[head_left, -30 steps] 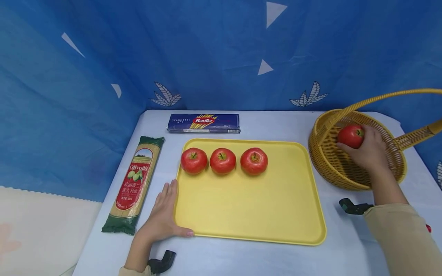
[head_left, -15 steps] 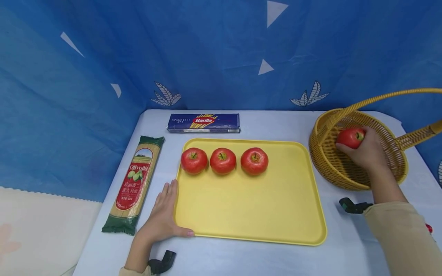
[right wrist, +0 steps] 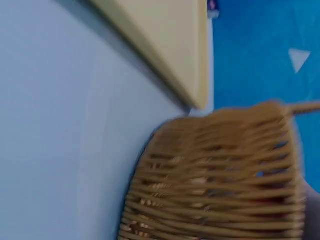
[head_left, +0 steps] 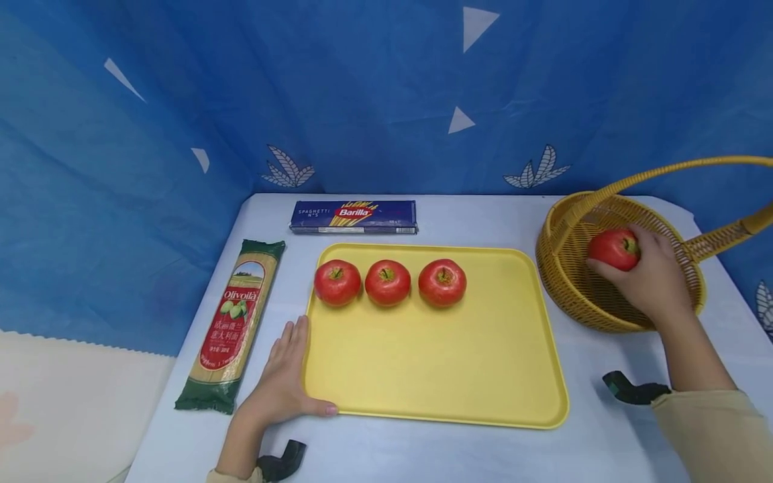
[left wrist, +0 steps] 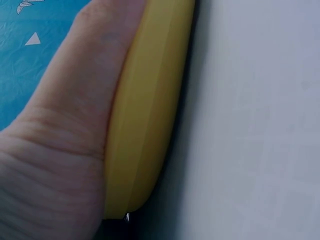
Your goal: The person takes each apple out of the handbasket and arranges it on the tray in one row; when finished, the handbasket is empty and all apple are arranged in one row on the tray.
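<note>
My right hand (head_left: 655, 272) grips a red apple (head_left: 612, 249) inside the wicker basket (head_left: 555, 282), under its tall handle. In the right wrist view the basket's woven side (right wrist: 215, 185) hides most of that hand and the apple. Three more red apples, a left one (head_left: 337, 283), a middle one (head_left: 388, 282) and a right one (head_left: 443, 282), sit in a row along the far side of the yellow tray (head_left: 435, 362). My left hand (head_left: 280, 382) rests against the tray's near left corner, fingers straight along the left edge and thumb on the front edge. The left wrist view shows it touching the tray's side (left wrist: 145, 110).
A blue Barilla spaghetti box (head_left: 353, 217) lies behind the tray. To the left lies an Olivoilà pasta packet (head_left: 232, 325) with green ends. A blue patterned cloth (head_left: 386, 94) hangs behind the white table. The basket handle (head_left: 664, 171) arches over the right arm.
The right hand and its apple have risen slightly within the basket, and the right forearm has shifted a little right and nearer. The left hand stays on the tray.
</note>
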The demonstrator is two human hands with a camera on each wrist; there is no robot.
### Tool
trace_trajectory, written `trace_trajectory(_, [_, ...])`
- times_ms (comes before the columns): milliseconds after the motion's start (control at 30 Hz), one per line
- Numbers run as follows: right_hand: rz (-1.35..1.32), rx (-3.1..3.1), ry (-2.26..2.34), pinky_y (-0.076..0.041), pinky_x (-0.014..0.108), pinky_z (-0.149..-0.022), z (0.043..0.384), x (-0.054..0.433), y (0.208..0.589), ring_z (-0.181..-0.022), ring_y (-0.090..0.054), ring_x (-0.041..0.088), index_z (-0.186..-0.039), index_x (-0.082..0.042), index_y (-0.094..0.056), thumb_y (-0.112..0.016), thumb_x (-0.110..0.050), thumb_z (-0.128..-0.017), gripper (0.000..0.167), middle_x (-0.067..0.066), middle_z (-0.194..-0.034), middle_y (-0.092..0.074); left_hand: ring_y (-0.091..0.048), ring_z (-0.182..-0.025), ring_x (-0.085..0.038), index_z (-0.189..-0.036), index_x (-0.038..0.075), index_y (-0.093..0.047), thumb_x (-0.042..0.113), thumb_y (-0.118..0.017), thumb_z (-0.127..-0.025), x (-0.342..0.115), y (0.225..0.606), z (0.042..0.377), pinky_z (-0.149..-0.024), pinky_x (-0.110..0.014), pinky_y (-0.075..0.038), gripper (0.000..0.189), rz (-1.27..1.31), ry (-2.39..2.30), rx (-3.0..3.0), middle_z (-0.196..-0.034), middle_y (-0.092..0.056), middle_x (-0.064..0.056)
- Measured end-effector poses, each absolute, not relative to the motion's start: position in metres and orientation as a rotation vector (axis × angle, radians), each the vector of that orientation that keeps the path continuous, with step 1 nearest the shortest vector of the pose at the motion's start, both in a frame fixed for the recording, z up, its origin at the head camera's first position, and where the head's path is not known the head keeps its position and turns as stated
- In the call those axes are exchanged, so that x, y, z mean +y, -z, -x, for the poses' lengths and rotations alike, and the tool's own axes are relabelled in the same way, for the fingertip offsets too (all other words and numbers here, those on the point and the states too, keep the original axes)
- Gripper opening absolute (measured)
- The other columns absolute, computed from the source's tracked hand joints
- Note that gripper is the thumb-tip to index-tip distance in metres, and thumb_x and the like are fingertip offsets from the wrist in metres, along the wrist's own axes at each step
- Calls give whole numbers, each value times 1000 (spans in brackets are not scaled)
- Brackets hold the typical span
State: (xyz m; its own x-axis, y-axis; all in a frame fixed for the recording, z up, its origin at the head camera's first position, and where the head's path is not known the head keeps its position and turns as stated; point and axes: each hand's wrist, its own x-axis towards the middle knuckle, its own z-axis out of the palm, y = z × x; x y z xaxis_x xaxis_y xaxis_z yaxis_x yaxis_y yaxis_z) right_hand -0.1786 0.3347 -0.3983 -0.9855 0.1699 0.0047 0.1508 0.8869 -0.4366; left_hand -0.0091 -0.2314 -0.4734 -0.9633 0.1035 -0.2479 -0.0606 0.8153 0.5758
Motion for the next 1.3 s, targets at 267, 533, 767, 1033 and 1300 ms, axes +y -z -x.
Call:
trace_trajectory(267, [114,-2831,-754,-42,80,-83,133,304,370,-138,-30,53,-156,-9,-27,-81,-32,-81,95,28,-155,-27,9,-155,-36,-160,15,9,74,-86,-45,-232,473,9,-122,-64,-3,160,-41,-893,2741,-169,3,-12])
trace_trajectory(533, [-110,-2749,-850,-46,77,-81,102,266,362,-132,-37,44,-150,-12,-39,-91,-22,-69,97,22,-146,-39,10,-155,-35,-160,16,9,76,-85,-44,-232,474,9,-123,-62,-2,161,-43,-883,2745,-169,3,-11])
trace_trajectory(767, [-294,-2820,-955,-52,70,-81,99,227,372,-121,-45,42,-147,-12,-44,-91,-31,-70,91,18,-142,-42,10,-155,-36,-160,15,8,74,-86,-45,-233,474,8,-122,-64,-3,161,-57,-900,2746,-169,3,-13])
trace_trajectory(1033, [-431,-2945,-967,-52,66,-90,114,197,394,-123,-49,40,-147,-16,-44,-88,-41,-73,89,15,-145,-41,10,-155,-35,-160,17,10,75,-86,-43,-232,475,8,-122,-62,-3,161,-45,-883,2750,-169,4,-10])
trace_trajectory(1300, [-466,-3044,-839,-47,66,-97,133,189,415,-127,-46,43,-150,-16,-41,-87,-34,-75,90,18,-148,-40,9,-155,-35,-160,17,9,73,-87,-44,-232,474,8,-122,-62,-2,161,-42,-899,2740,-169,3,-11])
